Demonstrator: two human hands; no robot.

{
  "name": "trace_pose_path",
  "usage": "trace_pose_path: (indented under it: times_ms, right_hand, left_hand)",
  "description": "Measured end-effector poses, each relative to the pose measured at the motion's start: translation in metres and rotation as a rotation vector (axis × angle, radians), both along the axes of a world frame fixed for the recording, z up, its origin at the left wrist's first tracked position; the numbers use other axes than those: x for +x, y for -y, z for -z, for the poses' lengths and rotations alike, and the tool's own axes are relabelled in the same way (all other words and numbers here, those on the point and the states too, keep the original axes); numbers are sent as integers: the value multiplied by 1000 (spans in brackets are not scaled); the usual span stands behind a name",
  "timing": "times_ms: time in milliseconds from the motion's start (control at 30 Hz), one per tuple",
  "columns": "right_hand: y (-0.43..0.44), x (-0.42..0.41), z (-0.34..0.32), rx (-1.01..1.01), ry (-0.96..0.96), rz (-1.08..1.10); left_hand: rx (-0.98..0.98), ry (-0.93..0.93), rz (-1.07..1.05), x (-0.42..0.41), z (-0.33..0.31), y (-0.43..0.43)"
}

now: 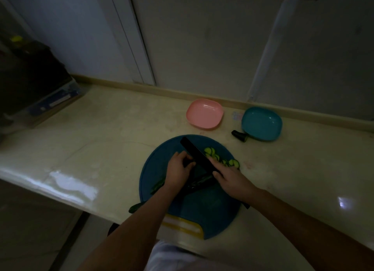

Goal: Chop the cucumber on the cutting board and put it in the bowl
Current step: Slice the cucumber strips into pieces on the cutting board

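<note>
A round blue cutting board [202, 208] lies on the pale counter near its front edge. My right hand [230, 179] grips the handle of a black knife [194, 151], forefinger laid along the blade, which points away to the upper left. My left hand [179, 169] holds the dark cucumber [199, 182] down beside the blade with curled fingers. Several cut cucumber slices [220, 158] lie to the right of the blade. A pink bowl [204, 113] and a teal bowl [262, 123] stand behind the board, both holding nothing.
A dark cucumber end [239, 135] lies by the teal bowl's left edge. Green peel strips [158, 186] and another dark piece [135, 208] lie at the board's left side. A dark box [34, 84] stands at the far left. A wall runs along the counter's back.
</note>
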State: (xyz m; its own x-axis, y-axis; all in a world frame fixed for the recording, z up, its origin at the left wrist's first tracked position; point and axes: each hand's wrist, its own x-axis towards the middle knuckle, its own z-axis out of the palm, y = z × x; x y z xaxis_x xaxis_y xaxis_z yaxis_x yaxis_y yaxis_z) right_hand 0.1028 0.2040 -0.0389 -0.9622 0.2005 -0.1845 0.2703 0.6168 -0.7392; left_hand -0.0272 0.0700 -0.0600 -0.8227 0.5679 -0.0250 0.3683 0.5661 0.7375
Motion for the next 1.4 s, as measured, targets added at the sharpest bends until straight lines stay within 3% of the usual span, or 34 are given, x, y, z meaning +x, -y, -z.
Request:
trace_pose_path:
  times_ms: [433,967,1400]
  right_hand:
    - [6,-22,1,104,44,-12]
    - [0,0,-5,-69,34,13]
    - [-1,-15,-8,-14,84,-23]
  left_hand:
    - [3,15,27,-2,1,2]
    - [-19,-13,5,-2,4,3]
    - [-8,-13,-14,-1,4,4]
